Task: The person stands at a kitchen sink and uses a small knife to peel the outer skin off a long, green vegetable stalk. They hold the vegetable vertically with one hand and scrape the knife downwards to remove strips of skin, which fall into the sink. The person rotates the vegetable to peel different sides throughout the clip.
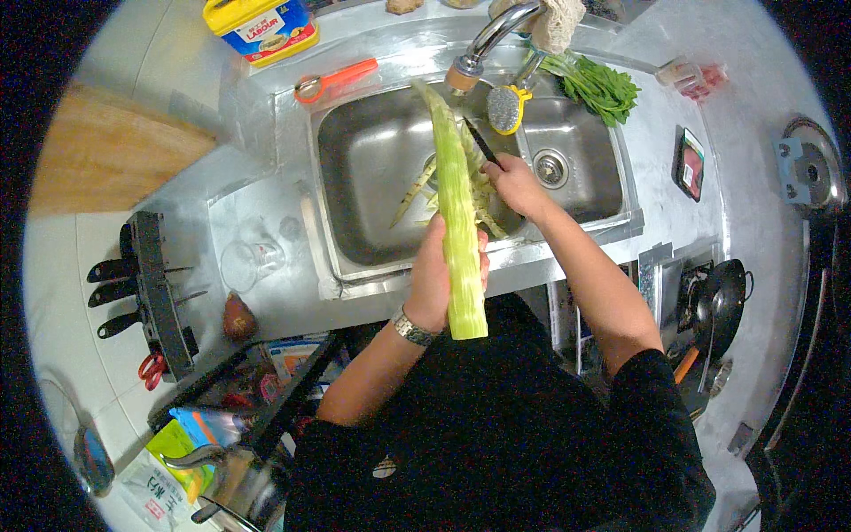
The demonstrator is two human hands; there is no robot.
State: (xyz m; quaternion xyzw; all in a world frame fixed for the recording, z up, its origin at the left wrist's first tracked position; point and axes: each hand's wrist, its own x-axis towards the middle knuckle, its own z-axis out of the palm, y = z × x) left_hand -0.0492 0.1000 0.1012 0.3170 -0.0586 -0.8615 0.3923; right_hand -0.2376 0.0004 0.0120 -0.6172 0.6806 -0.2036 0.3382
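Note:
My left hand [431,279] grips a long pale-green celtuce stem [460,226] around its lower part, and a metal watch is on that wrist. The stem slants up over the large sink basin [359,179], its thin tip towards the faucet. Its visible surface looks peeled, with lengthwise facets. In my right hand [517,186] is a knife [481,141] with a narrow dark blade, pointing up and left beside the stem's right side. Its handle is mostly hidden in my fist. Strips of peel [417,193] lie in the basin below, partly covered by the stem.
The faucet [488,43] arches over the sink, near a scrubber [506,110]. Leafy greens [592,83] lie behind the small basin. An orange-handled peeler [336,80] rests at the back left. Left are a glass [252,263], a brown pear-shaped item [238,318] and a knife rack [156,286].

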